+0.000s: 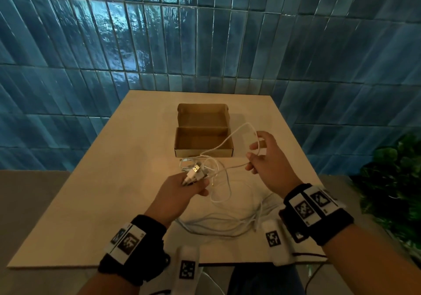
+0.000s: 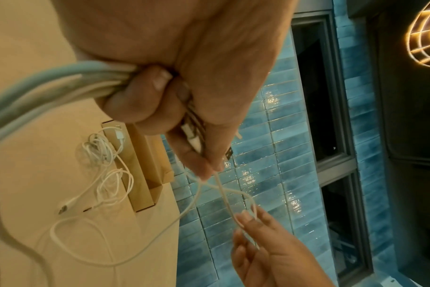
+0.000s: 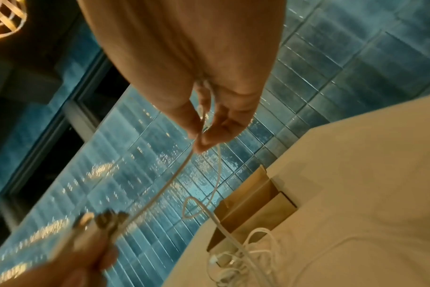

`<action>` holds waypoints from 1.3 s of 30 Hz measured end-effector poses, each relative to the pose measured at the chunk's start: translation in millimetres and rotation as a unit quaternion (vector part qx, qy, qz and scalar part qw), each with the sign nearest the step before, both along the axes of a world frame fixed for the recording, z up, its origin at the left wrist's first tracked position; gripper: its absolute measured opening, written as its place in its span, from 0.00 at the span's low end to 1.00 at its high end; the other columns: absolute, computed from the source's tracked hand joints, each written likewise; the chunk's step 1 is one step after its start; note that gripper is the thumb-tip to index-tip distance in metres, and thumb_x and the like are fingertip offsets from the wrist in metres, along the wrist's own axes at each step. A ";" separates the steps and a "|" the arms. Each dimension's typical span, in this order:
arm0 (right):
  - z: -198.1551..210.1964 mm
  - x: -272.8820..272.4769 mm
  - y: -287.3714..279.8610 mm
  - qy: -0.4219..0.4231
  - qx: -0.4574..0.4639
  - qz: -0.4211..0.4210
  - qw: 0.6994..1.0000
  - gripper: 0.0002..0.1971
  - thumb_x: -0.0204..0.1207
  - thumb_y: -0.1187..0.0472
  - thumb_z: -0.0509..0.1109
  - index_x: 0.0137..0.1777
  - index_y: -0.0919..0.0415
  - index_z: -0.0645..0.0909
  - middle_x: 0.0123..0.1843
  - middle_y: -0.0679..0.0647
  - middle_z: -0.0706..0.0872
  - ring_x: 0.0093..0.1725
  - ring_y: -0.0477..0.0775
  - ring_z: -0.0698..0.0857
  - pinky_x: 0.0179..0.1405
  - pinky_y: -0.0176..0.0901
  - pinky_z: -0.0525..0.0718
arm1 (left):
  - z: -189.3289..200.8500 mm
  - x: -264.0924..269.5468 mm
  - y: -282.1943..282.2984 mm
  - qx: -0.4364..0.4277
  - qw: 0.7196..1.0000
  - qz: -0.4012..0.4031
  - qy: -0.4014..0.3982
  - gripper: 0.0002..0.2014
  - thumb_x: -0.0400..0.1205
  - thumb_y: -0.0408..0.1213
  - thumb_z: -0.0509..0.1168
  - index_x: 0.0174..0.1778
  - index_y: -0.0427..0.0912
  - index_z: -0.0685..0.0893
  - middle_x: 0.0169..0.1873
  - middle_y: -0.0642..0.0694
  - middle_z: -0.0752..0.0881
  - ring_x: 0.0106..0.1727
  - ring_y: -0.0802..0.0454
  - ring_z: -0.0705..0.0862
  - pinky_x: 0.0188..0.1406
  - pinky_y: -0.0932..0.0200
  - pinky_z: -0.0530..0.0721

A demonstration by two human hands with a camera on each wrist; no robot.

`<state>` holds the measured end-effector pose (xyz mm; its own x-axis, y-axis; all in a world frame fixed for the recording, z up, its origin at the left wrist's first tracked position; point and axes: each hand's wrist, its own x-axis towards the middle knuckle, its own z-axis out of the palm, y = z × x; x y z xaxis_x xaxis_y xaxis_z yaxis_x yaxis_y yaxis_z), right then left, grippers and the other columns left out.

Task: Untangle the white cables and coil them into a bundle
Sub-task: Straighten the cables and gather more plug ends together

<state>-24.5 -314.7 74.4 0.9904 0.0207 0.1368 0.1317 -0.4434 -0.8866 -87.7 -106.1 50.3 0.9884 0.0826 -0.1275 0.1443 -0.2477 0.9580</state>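
My left hand (image 1: pixel 189 186) grips a bunch of white cables (image 1: pixel 225 194) with their USB plugs (image 1: pixel 195 173) sticking out past the fingers; the left wrist view shows the strands clamped in the fist (image 2: pixel 160 93). My right hand (image 1: pixel 262 155) is raised to the right and pinches one white strand (image 1: pixel 237 165) that loops up over the box. The right wrist view shows that strand (image 3: pixel 174 174) running from the fingers (image 3: pixel 209 134) down to the plugs (image 3: pixel 98 223). More tangled cable (image 2: pixel 103 161) lies on the table in front of the box.
An open cardboard box (image 1: pixel 202 143) stands on the pale table (image 1: pixel 91 203), just beyond the hands. Long cable loops (image 1: pixel 227 224) trail over the near part of the table. A blue tiled wall (image 1: pixel 205 32) is behind, and a green plant (image 1: pixel 391 180) at the right.
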 end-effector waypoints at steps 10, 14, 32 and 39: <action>-16.0 -26.6 18.1 -0.135 -0.298 0.214 0.920 0.24 0.76 0.41 0.56 0.58 0.54 0.84 0.49 0.50 0.87 0.49 0.52 0.85 0.48 0.49 0.82 | 10.2 5.9 -6.5 0.007 0.999 0.005 -0.031 0.14 0.79 0.41 0.72 0.27 0.43 0.86 0.26 0.52 0.88 0.18 0.64 0.72 0.21 0.69 0.67; -15.8 -25.9 20.7 -0.117 -0.195 0.186 0.956 0.16 0.78 0.54 0.58 0.47 0.60 0.86 0.37 0.51 0.88 0.39 0.50 0.86 0.43 0.46 0.83 | 11.3 4.4 -9.5 -0.103 0.995 0.007 -0.015 0.10 0.80 0.46 0.70 0.40 0.44 0.87 0.29 0.52 0.87 0.20 0.62 0.68 0.21 0.67 0.64; -0.2 -39.3 50.8 0.111 0.038 0.144 0.983 0.08 0.82 0.65 0.63 0.47 0.70 0.80 0.35 0.55 0.84 0.28 0.52 0.87 0.35 0.45 0.88 | 6.8 2.5 -7.9 -0.220 0.975 -0.007 -0.008 0.22 0.87 0.53 0.52 0.48 0.37 0.81 0.22 0.51 0.68 0.23 0.57 0.63 0.24 0.62 0.61; 3.5 -44.5 58.7 0.096 0.039 0.163 0.981 0.07 0.82 0.63 0.65 0.46 0.65 0.81 0.37 0.58 0.86 0.30 0.54 0.88 0.34 0.43 0.88 | 12.5 -2.7 -10.6 -0.175 0.984 -0.025 -0.009 0.25 0.86 0.57 0.50 0.36 0.41 0.76 0.22 0.52 0.67 0.25 0.56 0.61 0.27 0.58 0.61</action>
